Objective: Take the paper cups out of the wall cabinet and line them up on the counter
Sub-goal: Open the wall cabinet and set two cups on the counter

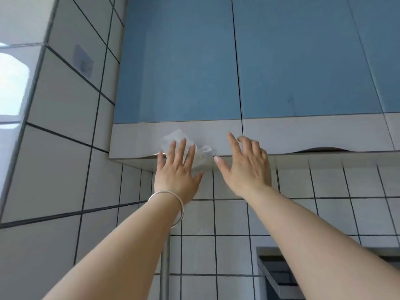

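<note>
The wall cabinet (179, 61) hangs ahead with blue doors and a pale grey lower band, all doors closed. No paper cups are visible. My left hand (176, 169), with a silver bangle on the wrist, is raised with fingers spread against the bottom edge of the left door. A crumpled white tissue or plastic piece (201, 151) sits just behind its fingers at the door's lower rim; whether the hand grips it is unclear. My right hand (246, 163) is also up, fingers apart, at the lower edge near the gap between two doors.
White tiles with dark grout cover the wall (238, 215) below and to the left. A clear adhesive hook (83, 60) sticks on the left wall. A vertical metal pipe (165, 263) runs down below my left wrist. A dark rack or appliance (279, 276) shows at the lower right.
</note>
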{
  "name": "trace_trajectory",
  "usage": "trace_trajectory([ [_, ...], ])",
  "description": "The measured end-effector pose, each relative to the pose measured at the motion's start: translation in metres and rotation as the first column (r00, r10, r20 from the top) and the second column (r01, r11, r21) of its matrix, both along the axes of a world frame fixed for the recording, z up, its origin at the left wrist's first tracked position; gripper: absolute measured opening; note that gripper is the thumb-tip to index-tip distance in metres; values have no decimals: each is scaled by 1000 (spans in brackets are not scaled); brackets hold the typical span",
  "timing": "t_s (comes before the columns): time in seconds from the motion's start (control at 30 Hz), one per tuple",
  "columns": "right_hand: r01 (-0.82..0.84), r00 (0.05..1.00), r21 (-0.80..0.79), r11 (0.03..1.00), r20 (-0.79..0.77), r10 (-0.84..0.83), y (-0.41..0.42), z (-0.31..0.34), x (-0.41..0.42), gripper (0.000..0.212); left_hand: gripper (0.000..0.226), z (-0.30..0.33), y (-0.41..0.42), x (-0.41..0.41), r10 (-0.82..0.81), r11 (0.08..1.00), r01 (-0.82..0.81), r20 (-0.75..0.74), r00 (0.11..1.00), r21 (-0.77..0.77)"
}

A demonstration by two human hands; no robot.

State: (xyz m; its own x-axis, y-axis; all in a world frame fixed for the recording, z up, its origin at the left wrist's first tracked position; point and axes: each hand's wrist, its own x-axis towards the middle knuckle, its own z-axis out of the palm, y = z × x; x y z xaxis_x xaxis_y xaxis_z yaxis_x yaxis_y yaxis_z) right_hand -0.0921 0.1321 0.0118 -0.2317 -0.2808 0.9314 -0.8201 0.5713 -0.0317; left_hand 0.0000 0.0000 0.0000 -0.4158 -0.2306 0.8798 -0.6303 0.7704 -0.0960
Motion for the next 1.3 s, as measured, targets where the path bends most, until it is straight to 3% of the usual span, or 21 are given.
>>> trace_trajectory([
  [0.17,-25,995,-57,998,-100,19,-41,28,5,64,57,35,-19,-9,-58,989,44,-94,994,-144],
  [0.3,-39,987,-20,999,-156,36,-66,27,2,39,31,46,-26,-15,-175,965,132,-178,968,-229],
  [0.4,-64,987,-13,998,-145,61,-81,23,-3,27,28,47,-34,-20,-131,974,104,-128,983,-201],
  [0.53,-123,973,-140,983,-214,91,-96,20,-13,10,38,45,-47,-26,-214,950,169,-153,965,-263],
  [0.6,-135,969,-190,972,-229,90,-103,20,-17,20,35,42,-53,-28,-219,942,159,-180,959,-297],
  [0.7,-143,970,-225,964,-228,90,-109,15,-18,27,23,39,-53,-28,-278,944,237,-172,945,-228],
  [0.87,-125,969,-246,961,-236,66,-108,8,-9,35,26,40,-44,-28,-319,945,281,-282,905,-169],
  [1.17,-189,957,-273,943,-267,115,-84,3,28,25,29,40,-31,2,-359,933,337,-337,870,-124],
  [1.3,-142,958,-309,940,-284,51,-75,0,60,29,21,39,-20,24,-366,928,362,-408,836,-90],
])
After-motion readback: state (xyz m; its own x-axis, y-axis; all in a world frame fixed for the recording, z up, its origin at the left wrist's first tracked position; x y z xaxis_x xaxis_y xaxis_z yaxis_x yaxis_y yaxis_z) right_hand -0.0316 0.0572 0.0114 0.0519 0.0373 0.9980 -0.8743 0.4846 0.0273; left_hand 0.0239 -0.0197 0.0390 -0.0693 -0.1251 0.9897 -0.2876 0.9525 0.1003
